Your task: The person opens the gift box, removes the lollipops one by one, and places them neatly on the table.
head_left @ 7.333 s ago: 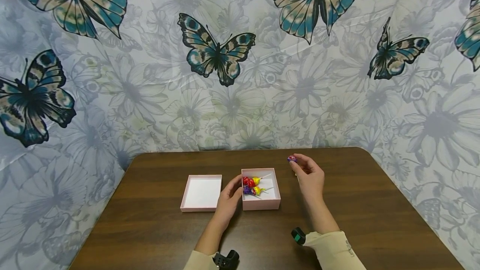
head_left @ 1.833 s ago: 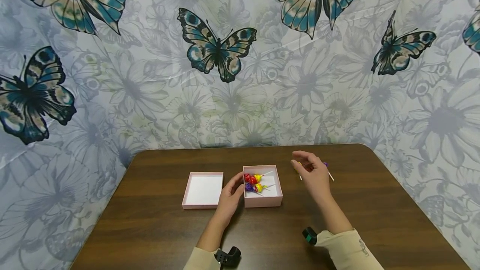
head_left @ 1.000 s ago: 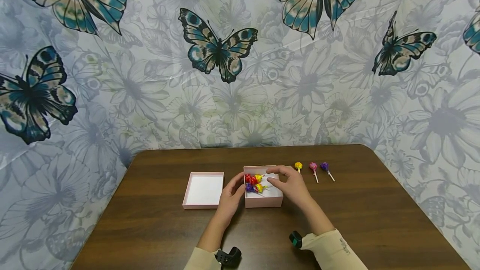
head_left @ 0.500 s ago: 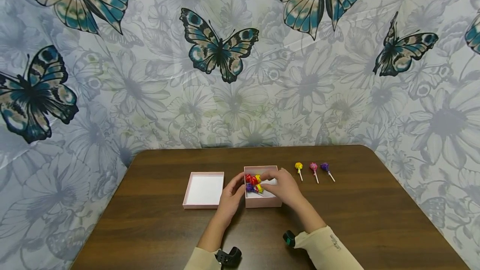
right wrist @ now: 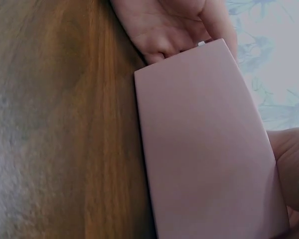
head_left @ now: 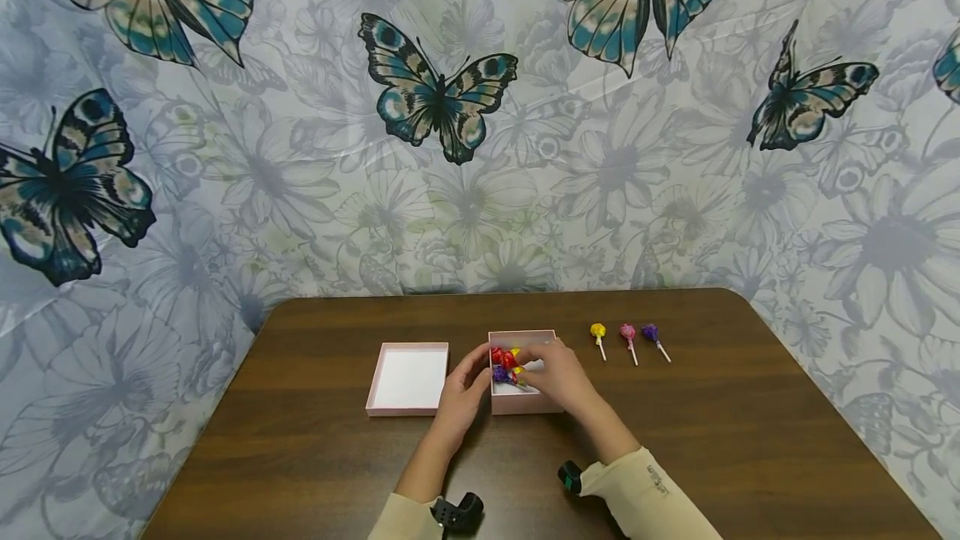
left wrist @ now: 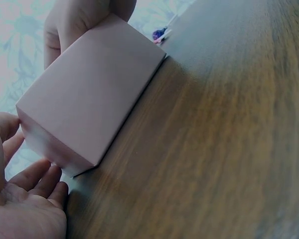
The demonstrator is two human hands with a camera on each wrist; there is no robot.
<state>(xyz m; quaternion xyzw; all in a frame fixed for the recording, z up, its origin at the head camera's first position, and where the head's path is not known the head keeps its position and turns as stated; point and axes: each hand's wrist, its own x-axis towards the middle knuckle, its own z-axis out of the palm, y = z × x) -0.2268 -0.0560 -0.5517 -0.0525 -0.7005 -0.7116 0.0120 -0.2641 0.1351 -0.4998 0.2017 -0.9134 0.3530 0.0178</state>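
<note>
A pink box [head_left: 527,403] with a white inside stands on the table. At its left side it holds several wrapped lollipops [head_left: 503,358] in red, yellow and purple. My left hand [head_left: 459,397] rests its fingertips and thumb against the box's left wall, and the left wrist view shows them touching near that corner. My right hand [head_left: 558,375] reaches over the right rim, with bent fingers and thumb around the yellow-tipped lollipops. Whether it pinches one is hidden. On the table to the right lie a yellow lollipop [head_left: 597,330], a pink lollipop [head_left: 628,332] and a purple lollipop [head_left: 651,332].
Left of the box lies its pink lid [head_left: 408,380], white inside facing up. The brown wooden table [head_left: 315,457] ends at a wall covering [head_left: 480,215] with butterflies and flowers. Black bands [head_left: 457,513] sit on both wrists.
My right hand has set down a purple, a pink and a yellow lollipop in a row at the right, then moved left into the box. The left hand stays at the box.
</note>
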